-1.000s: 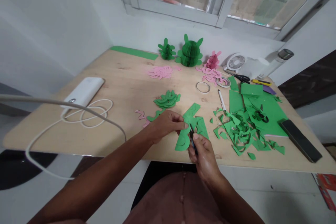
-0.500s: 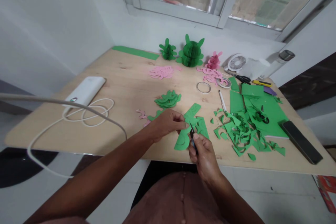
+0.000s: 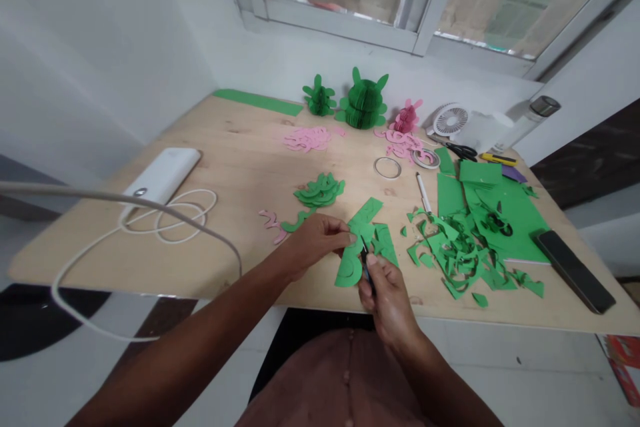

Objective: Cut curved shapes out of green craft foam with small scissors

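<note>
My left hand [image 3: 323, 240] pinches a piece of green paper [image 3: 349, 269] with curved lines marked on it, above the table's front part. Dark-handled scissors [image 3: 368, 269] are gripped in my right hand [image 3: 387, 290], their blades at the right edge of that paper. Other green paper pieces [image 3: 385, 243] lie just behind and to the right. A pile of curved green cut-outs [image 3: 320, 190] rests behind my left hand, and a few pink strips [image 3: 271, 221] lie to its left.
Green scraps [image 3: 457, 250], a white pen [image 3: 423, 192] and a black case [image 3: 575, 271] are on the right. A white power bank [image 3: 163, 175] with a looped cable lies left. Folded paper figures [image 3: 364, 105], pink cut-outs [image 3: 307, 139] and a small fan [image 3: 451, 120] are towards the back.
The held green paper has shifted and turned slightly beside the scissors. My left forearm has moved a little to the right; both hands keep their holds.
</note>
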`<state>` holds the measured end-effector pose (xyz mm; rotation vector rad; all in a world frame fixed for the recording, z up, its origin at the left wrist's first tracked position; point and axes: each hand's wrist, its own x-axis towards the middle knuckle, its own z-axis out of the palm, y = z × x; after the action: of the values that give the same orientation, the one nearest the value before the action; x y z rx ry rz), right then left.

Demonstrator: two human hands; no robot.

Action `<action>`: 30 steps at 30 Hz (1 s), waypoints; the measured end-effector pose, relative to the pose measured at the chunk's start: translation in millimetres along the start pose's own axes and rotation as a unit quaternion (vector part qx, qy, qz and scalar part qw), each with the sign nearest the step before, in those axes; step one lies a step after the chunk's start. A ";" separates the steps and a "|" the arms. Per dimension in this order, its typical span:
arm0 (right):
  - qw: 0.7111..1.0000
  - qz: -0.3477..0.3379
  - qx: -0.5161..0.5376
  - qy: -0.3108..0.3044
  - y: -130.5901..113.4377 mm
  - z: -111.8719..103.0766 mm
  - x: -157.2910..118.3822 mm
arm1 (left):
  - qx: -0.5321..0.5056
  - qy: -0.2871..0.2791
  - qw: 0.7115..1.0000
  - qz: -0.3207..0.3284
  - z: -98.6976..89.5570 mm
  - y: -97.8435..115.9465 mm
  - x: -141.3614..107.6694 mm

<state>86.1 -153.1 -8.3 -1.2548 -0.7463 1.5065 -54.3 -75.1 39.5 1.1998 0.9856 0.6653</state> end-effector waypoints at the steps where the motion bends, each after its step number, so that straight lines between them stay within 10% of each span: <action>1: 1.000 0.002 0.001 -0.001 0.1 -0.1 -0.1 | 0.007 0.004 1.000 0.002 0.1 0.0 -0.2; 30: 1.000 0.003 -0.014 0.004 -3.6 -0.1 -3.0 | 0.119 0.005 0.992 0.045 -1.2 2.1 3.5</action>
<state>87.1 -154.8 -4.1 -1.2837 -0.7611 1.5001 -53.7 -71.0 40.5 1.4591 1.0452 0.6369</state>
